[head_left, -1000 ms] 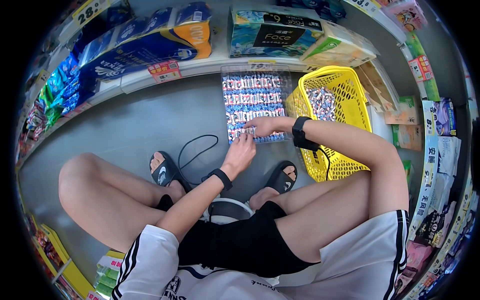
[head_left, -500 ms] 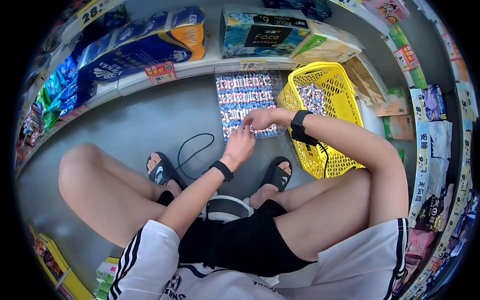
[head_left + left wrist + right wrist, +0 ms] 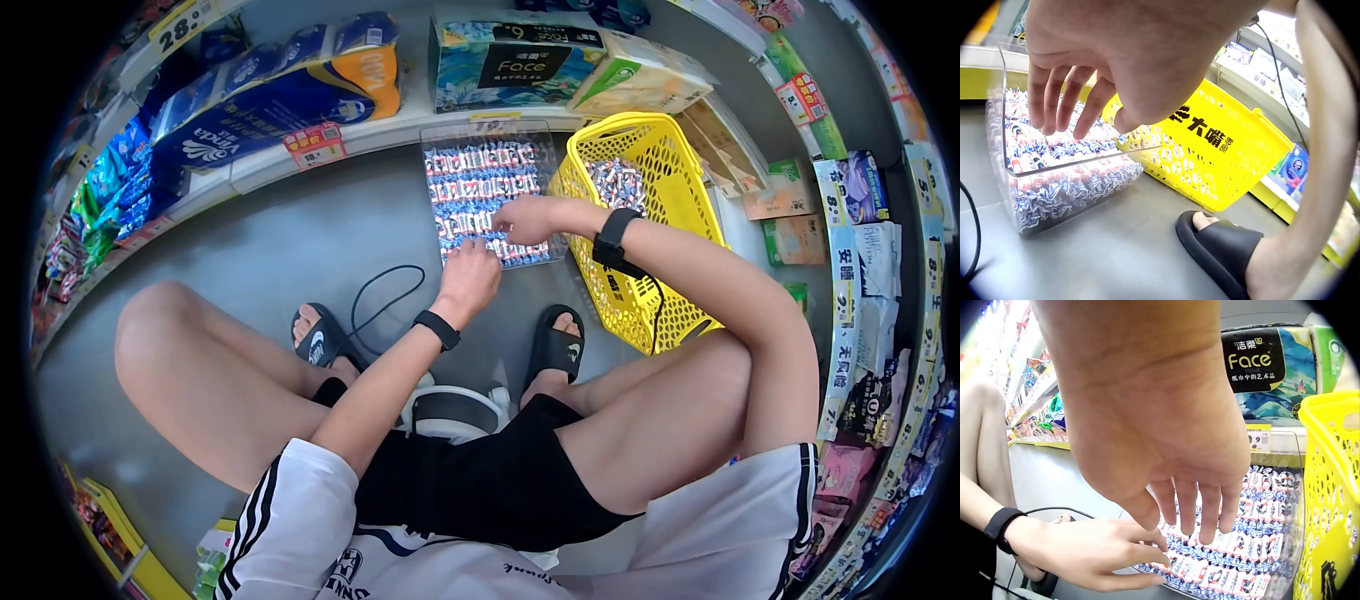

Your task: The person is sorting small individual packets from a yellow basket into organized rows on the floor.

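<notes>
A clear plastic box (image 3: 548, 262) on the floor holds wrapped candies (image 3: 483, 188) laid in rows, with blue twisted ends and pale red-marked middles. My left hand (image 3: 469, 277) reaches over the box's near edge, its fingers (image 3: 1060, 100) stretched down onto the nearest row. Just beyond it and to the right, my right hand (image 3: 528, 218) hangs over the candies with fingers (image 3: 1208, 512) loosely extended downward. Nothing shows gripped in either palm. Beside the box on the right stands a yellow perforated basket (image 3: 690, 230) with a heap of loose wrapped candies (image 3: 616, 184) in its far end.
A shelf behind the box carries tissue packs (image 3: 520, 65) and a large blue paper pack (image 3: 280, 95). Shelves of packaged goods (image 3: 860, 300) curve along the right. A black cable (image 3: 385, 290) lies on the floor near my sandalled feet (image 3: 325, 340).
Both hands met at the nearest row a second ago; now they are apart, with the right hand farther over the box and the left at its near edge. The head view has shifted slightly.
</notes>
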Demonstrator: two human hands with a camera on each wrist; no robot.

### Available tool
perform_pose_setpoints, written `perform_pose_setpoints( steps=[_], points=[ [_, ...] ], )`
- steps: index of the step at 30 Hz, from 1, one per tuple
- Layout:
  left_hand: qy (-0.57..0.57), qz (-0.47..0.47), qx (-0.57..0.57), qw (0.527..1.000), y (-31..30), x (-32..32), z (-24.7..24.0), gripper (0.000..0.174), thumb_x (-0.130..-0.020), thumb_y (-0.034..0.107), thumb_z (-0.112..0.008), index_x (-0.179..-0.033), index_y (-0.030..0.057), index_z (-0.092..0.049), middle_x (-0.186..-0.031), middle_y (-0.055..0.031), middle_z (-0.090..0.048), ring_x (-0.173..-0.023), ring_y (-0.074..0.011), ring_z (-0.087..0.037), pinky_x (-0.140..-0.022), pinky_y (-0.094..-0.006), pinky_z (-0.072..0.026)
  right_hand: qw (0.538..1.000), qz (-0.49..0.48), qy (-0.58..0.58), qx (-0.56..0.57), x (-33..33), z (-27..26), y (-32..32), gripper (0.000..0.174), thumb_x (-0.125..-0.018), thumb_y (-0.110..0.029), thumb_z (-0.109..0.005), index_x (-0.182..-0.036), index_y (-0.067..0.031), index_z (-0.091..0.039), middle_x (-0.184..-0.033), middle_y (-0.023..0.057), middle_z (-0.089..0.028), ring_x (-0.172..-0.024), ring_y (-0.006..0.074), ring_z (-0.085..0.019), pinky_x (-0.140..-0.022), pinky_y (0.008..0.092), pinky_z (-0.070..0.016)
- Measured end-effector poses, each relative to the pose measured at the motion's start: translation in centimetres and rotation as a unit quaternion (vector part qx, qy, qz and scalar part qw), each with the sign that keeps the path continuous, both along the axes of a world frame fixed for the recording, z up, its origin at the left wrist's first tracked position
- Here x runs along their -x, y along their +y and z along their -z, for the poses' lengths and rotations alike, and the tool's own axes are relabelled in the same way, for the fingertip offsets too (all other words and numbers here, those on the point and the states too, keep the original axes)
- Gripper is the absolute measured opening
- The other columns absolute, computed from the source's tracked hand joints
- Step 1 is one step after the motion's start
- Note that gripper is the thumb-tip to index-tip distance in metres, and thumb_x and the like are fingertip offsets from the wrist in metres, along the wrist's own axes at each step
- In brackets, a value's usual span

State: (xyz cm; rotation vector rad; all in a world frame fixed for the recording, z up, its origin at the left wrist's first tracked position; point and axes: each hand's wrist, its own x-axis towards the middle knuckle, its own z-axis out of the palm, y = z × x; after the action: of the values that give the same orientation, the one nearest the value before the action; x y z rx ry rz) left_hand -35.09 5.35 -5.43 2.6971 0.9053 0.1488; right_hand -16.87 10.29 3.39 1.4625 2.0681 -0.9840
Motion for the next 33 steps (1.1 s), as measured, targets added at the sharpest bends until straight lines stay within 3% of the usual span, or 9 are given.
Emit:
perform_pose_setpoints(
  steps=[6,7,20,22,26,28,30,31,33],
  points=[
    [-0.009,-0.006,0.022,1.000,0.2,-0.5,-0.6,0.029,-0.091,0.026,-0.067,-0.093,-0.0027,-0.071,-0.102,-0.0180,-0.066,-0.103,-0.0335,-0.065,-0.083,-0.0447,-0.0577,0.998,0.055,-0.037,0.011,-3.5,-0.9,-1.2,0.045,-0.085,-0.023,-0.065,-0.129,-0.0116,-0.070,-0.128,0.0154,-0.070,-0.120,0.0350,-0.065,-0.105,0.0432,-0.0500],
    [-0.012,-0.017,0.028,0.999,0.3,-0.4,-0.7,0.029,-0.090,0.026,-0.068,-0.092,-0.0028,-0.071,-0.102,-0.0184,-0.066,-0.103,-0.0341,-0.065,-0.082,-0.0455,-0.0580,0.999,0.042,-0.022,-0.011,-3.5,-1.2,-1.4,0.045,-0.088,-0.023,-0.068,-0.130,-0.0067,-0.068,-0.111,0.0145,-0.075,-0.109,0.0322,-0.069,-0.096,0.0411,-0.0530],
    [-0.140,-0.018,0.063,0.988,0.4,-3.7,-5.0,0.029,-0.087,0.026,-0.072,-0.095,-0.0018,-0.069,-0.096,-0.0196,-0.066,-0.097,-0.0364,-0.066,-0.081,-0.0481,-0.0559,0.997,0.073,0.015,-0.019,-5.4,-4.7,-4.0,0.042,-0.093,-0.028,-0.068,-0.129,-0.0054,-0.065,-0.116,0.0145,-0.073,-0.107,0.0341,-0.069,-0.095,0.0422,-0.0526],
    [-0.146,-0.014,0.065,0.987,0.5,-4.3,-5.6,0.028,-0.087,0.025,-0.072,-0.095,-0.0018,-0.069,-0.095,-0.0194,-0.066,-0.097,-0.0363,-0.066,-0.081,-0.0479,-0.0558,0.989,0.134,0.069,-0.008,-6.4,-5.2,-4.7,0.042,-0.090,-0.028,-0.070,-0.126,-0.0056,-0.069,-0.115,0.0164,-0.074,-0.109,0.0333,-0.069,-0.095,0.0412,-0.0536],
    [-0.193,0.000,0.077,0.978,0.4,-6.0,-7.6,0.024,-0.088,0.020,-0.070,-0.097,-0.0018,-0.069,-0.094,-0.0192,-0.066,-0.095,-0.0376,-0.066,-0.082,-0.0476,-0.0550,0.966,0.195,0.142,-0.094,-9.0,-6.2,-5.9,0.034,-0.092,-0.023,-0.068,-0.120,-0.0034,-0.070,-0.105,0.0182,-0.075,-0.099,0.0327,-0.072,-0.088,0.0413,-0.0555],
    [-0.206,0.017,0.104,0.973,0.4,-7.1,-9.1,0.022,-0.088,0.018,-0.069,-0.097,-0.0020,-0.068,-0.094,-0.0196,-0.066,-0.094,-0.0385,-0.065,-0.082,-0.0477,-0.0545,0.957,0.183,0.158,-0.158,-9.9,-6.8,-6.7,0.029,-0.094,-0.017,-0.065,-0.118,-0.0010,-0.070,-0.095,0.0167,-0.074,-0.092,0.0276,-0.072,-0.083,0.0386,-0.0555],
    [-0.220,0.035,0.129,0.966,0.7,-8.8,-10.3,0.021,-0.088,0.016,-0.069,-0.098,-0.0022,-0.068,-0.095,-0.0199,-0.066,-0.094,-0.0394,-0.065,-0.083,-0.0479,-0.0541,0.923,0.282,0.176,-0.191,-10.9,-7.2,-7.6,0.027,-0.093,-0.013,-0.064,-0.117,-0.0007,-0.071,-0.088,0.0153,-0.073,-0.083,0.0247,-0.071,-0.078,0.0374,-0.0549],
    [-0.237,0.069,0.133,0.960,0.9,-9.7,-10.7,0.020,-0.088,0.014,-0.069,-0.098,-0.0025,-0.068,-0.095,-0.0203,-0.065,-0.094,-0.0400,-0.065,-0.083,-0.0482,-0.0539,0.917,0.282,0.185,-0.215,-11.4,-7.2,-8.1,0.026,-0.091,-0.009,-0.064,-0.114,-0.0006,-0.071,-0.081,0.0136,-0.071,-0.076,0.0242,-0.070,-0.074,0.0369,-0.0543],
    [-0.265,0.117,0.132,0.948,1.3,-11.1,-12.1,0.018,-0.088,0.011,-0.068,-0.099,-0.0029,-0.067,-0.096,-0.0204,-0.065,-0.093,-0.0400,-0.065,-0.083,-0.0483,-0.0539,0.906,0.305,0.179,-0.231,-12.2,-7.2,-9.0,0.026,-0.089,-0.009,-0.063,-0.112,-0.0013,-0.072,-0.083,0.0157,-0.072,-0.080,0.0284,-0.071,-0.076,0.0388,-0.0553]
  ],
)
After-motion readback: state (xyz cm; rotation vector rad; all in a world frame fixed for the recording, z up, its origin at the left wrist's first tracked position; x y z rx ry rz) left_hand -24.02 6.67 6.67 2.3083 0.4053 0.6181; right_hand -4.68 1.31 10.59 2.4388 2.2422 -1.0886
